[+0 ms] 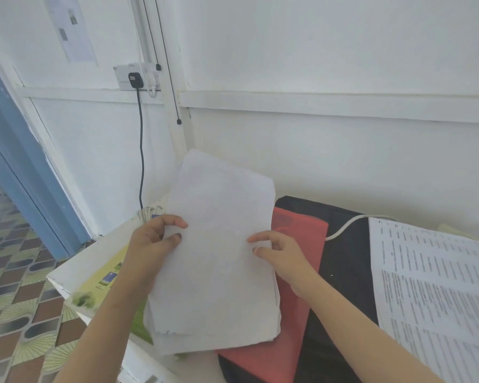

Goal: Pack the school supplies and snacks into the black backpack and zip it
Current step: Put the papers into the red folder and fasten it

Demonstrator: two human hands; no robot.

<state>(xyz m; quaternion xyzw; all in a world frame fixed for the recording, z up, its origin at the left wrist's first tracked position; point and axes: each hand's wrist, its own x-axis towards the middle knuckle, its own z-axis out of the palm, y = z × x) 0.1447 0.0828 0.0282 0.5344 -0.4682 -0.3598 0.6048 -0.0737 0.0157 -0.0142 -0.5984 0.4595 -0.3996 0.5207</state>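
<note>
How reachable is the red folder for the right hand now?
Likely yes, once freed: the right hand is just above the red folder, but it is busy pinching the paper stack.

Bright, washed-out daylight (soft blur, bowed edges).

At left, paper stack (219, 244) and red folder (296, 261) cover black backpack (346, 252); at right, printed sheets (437, 286) overlie it; middle strip open.
</note>
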